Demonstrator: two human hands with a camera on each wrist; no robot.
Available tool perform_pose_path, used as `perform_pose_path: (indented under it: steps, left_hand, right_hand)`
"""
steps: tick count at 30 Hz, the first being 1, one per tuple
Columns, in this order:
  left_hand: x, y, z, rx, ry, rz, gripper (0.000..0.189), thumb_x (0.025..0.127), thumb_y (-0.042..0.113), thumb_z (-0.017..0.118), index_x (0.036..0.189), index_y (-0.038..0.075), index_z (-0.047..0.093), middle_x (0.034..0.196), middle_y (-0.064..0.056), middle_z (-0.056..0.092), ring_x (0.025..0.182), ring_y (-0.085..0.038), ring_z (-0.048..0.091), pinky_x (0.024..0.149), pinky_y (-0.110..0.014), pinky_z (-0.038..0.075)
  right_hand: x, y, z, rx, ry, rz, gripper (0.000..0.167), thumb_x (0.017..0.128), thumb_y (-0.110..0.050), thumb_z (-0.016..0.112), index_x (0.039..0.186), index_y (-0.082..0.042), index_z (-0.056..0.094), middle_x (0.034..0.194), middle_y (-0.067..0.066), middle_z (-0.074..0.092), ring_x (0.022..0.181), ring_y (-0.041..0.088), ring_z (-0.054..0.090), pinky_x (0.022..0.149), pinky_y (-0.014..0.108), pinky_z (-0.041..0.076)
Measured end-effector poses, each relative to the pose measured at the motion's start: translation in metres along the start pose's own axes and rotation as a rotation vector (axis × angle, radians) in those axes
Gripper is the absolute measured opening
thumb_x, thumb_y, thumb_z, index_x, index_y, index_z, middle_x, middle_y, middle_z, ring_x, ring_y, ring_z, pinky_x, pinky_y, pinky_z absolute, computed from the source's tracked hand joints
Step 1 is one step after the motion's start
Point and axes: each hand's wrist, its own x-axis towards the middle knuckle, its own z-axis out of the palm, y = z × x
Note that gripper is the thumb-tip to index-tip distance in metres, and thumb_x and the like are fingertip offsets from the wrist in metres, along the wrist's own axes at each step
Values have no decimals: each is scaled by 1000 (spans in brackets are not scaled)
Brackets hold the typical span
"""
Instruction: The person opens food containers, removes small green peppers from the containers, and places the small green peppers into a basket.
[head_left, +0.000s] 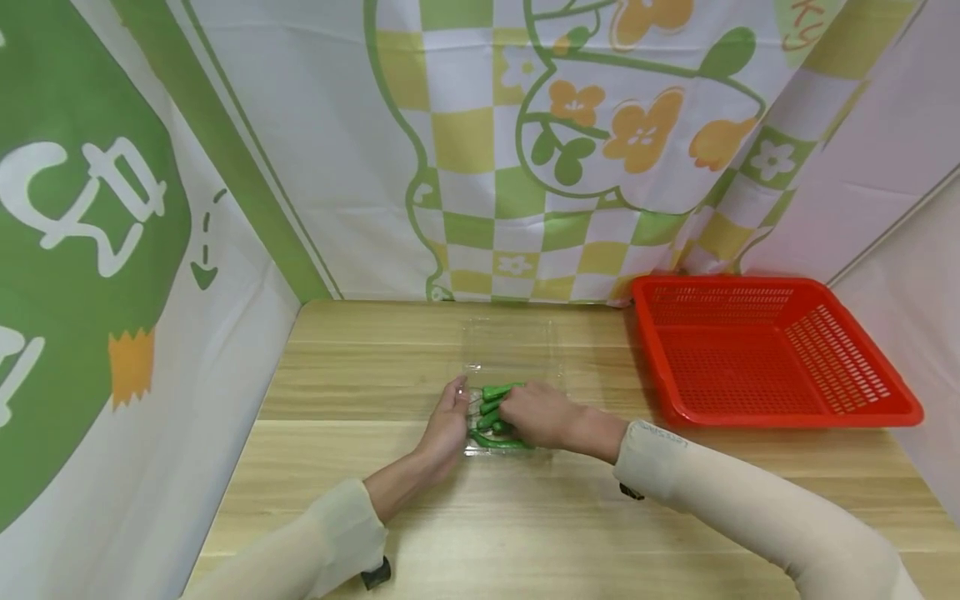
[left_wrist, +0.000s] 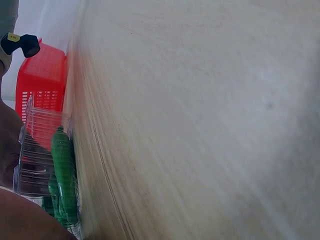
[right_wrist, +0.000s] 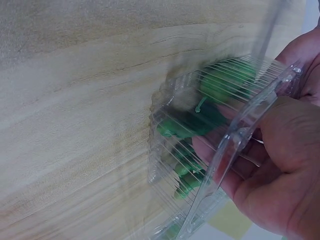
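Note:
A clear plastic clamshell box (head_left: 471, 451) lies on the table with its transparent lid (head_left: 510, 343) folded back away from me. Several green peppers (head_left: 491, 407) are inside, and one long pepper (left_wrist: 63, 170) shows through the near wall in the left wrist view. My left hand (head_left: 447, 427) grips the box's left side. My right hand (head_left: 543, 415) reaches into the box from the right with fingers curled at the peppers. Through the ribbed wall in the right wrist view, its fingers touch a dark green pepper (right_wrist: 185, 126); the fingertips are partly hidden.
A red perforated plastic basket (head_left: 757, 367) stands at the table's back right, with bare floor mesh visible. The wooden table (head_left: 360, 367) meets a patterned cloth curtain (head_left: 525, 208) at the back. Cloth also hangs along the left and right sides.

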Motion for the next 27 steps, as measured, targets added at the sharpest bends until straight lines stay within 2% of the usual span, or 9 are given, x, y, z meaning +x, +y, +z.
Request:
perform_pose_path:
  steps: [5,13,22,27]
  left_hand:
    - [0,-1,1,-4,12,-3,55,116,18,23,168,4,13,175,-25,3,162,-45,-5,131,-63,0]
    - [-2,-1,0,-15,-1,-9,55,116,19,23,169,6,12,176,-25,1,162,-46,-5,130,-65,1]
    - [-3,-1,1,-5,16,-11,55,116,19,24,169,7,13,176,-24,1,162,-45,-6,129,-66,-1]
    - [-4,-1,1,-2,16,-8,55,116,19,23,169,6,13,176,-24,1,162,-45,-6,129,-66,-1]
  right_hand:
    - [-2,-1,-2,12,-1,1,25,88,-12,82,71,-16,64,77,3,72,62,17,63,53,37,59]
    - [-6,2,-5,40,-1,-8,20,89,-11,82,77,-14,66,72,3,69,62,17,64,56,38,60]
    - [-12,7,-8,167,-17,57,10,92,-6,79,86,-9,71,78,5,73,69,21,70,64,40,63]
    - [-15,9,-12,190,1,75,10,92,-3,76,87,-9,70,80,4,73,71,19,70,62,38,62]
